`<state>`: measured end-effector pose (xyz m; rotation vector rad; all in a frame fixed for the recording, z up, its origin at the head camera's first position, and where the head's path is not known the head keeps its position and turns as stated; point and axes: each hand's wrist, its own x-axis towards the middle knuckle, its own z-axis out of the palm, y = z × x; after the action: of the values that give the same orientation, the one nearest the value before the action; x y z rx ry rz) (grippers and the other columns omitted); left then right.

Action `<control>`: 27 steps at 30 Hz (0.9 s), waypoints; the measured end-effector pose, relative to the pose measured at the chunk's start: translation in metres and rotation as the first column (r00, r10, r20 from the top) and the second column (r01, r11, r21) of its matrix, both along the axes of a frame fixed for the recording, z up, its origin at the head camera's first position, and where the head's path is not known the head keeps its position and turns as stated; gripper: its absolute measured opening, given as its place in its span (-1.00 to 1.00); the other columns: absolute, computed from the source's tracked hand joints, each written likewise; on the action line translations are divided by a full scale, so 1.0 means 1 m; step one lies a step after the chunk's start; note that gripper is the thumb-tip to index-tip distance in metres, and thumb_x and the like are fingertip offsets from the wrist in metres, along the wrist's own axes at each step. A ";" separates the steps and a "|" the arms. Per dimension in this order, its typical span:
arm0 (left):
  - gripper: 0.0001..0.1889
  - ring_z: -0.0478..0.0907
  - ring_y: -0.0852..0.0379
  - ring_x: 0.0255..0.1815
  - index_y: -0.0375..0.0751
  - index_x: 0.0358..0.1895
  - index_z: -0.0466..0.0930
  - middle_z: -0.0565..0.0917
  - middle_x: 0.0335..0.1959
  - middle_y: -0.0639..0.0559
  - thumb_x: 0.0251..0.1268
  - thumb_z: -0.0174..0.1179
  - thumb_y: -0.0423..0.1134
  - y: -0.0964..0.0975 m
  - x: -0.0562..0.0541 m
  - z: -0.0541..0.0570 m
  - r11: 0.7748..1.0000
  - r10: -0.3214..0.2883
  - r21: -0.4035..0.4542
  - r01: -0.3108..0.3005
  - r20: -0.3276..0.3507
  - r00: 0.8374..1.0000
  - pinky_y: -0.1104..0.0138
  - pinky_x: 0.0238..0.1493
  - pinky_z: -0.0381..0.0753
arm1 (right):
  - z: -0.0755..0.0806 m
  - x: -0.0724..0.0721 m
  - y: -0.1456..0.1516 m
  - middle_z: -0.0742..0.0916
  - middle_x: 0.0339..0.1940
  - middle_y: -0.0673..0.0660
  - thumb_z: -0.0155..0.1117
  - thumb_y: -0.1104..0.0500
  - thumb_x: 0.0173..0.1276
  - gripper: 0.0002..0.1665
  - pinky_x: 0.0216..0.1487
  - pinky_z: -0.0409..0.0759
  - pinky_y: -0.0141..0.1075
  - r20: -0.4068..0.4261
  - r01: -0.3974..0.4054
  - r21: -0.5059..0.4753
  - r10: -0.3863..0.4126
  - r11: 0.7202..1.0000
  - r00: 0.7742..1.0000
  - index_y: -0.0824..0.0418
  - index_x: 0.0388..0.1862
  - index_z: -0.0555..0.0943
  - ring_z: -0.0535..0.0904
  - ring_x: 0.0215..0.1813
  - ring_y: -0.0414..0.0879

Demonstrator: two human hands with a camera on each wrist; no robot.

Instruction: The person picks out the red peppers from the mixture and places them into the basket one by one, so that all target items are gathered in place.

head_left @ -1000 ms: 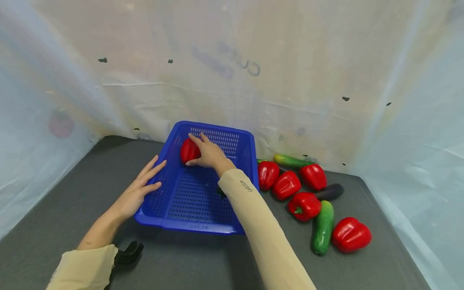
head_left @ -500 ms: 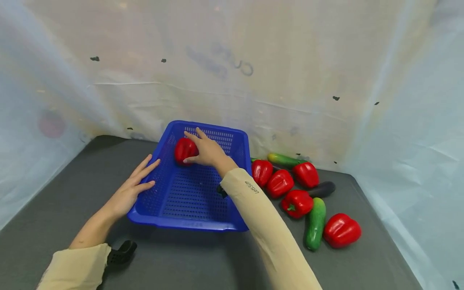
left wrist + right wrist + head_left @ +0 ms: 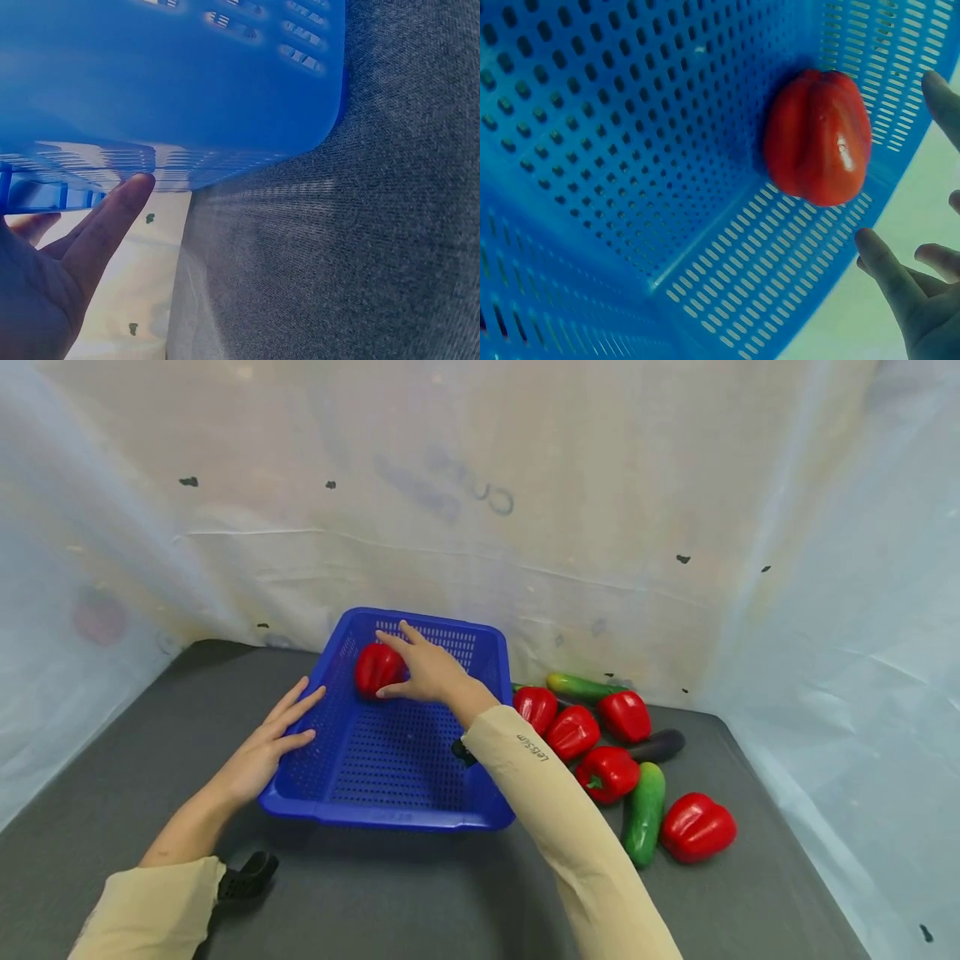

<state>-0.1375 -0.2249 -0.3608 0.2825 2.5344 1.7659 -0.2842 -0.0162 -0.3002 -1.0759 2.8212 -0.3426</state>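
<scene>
A blue perforated plastic basket (image 3: 390, 816) stands on the dark grey table, with one red bell pepper (image 3: 375, 670) lying in its far left corner. Over that corner my right hand (image 3: 432, 672) has its fingers spread. In the right wrist view a gap shows between the fingers and the bell pepper (image 3: 817, 139), so nothing is held. My left hand (image 3: 258, 758) is at the basket's left side, fingers extended. From the left wrist, one fingertip (image 3: 141, 184) appears to touch the basket's slotted wall (image 3: 172, 97).
Right of the basket lie several more red bell peppers (image 3: 573, 732), a green cucumber (image 3: 643, 814), a yellow-tipped cucumber (image 3: 581, 687) and a dark eggplant (image 3: 658, 746). My right sleeve (image 3: 570, 827) crosses the basket's right rim. Whitish plastic sheeting (image 3: 420, 552) hangs behind the table.
My right hand has loosened from the bell pepper and drawn slightly away, so more of it shows. The whole head view has shifted. My left hand keeps its place against the basket.
</scene>
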 end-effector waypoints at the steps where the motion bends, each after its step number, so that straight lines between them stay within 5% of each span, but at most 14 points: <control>1: -0.41 -0.53 -0.33 0.51 -0.16 0.54 -0.14 -0.45 0.57 -0.01 0.55 -0.21 -0.20 0.000 0.000 0.000 1.000 0.000 0.001 0.000 -0.001 1.000 -0.45 0.24 -0.12 | 0.002 0.000 0.001 0.04 0.60 0.14 0.36 -0.18 0.20 0.03 0.37 0.34 -0.04 0.000 -0.003 -0.002 0.003 1.000 1.000 -0.15 0.55 0.04 0.24 0.48 0.14; 12: -0.40 -0.57 -0.29 0.51 -0.20 0.53 -0.14 -0.45 0.57 -0.01 0.54 -0.19 -0.23 -0.003 -0.003 0.001 1.000 -0.003 0.009 0.003 -0.012 1.000 -0.41 0.27 -0.18 | 0.028 0.002 0.018 0.05 0.60 0.14 0.34 -0.20 0.21 0.04 0.42 0.25 0.01 0.012 -0.027 -0.022 0.027 0.999 1.000 -0.15 0.56 0.03 0.19 0.50 0.14; 27: -0.40 -0.54 -0.31 0.51 -0.18 0.54 -0.16 -0.47 0.57 -0.01 0.55 -0.21 -0.19 -0.006 -0.002 0.000 1.000 -0.008 0.011 0.008 -0.002 1.000 -0.42 0.23 -0.05 | 0.034 -0.001 0.048 0.05 0.59 0.13 0.38 -0.20 0.17 0.07 0.45 0.16 0.05 0.059 0.008 -0.077 -0.003 0.997 0.998 -0.13 0.56 0.05 0.07 0.55 0.12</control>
<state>-0.1393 -0.2307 -0.3610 0.2947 2.5223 1.7787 -0.2850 0.0316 -0.2661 -1.0540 2.7809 -0.4796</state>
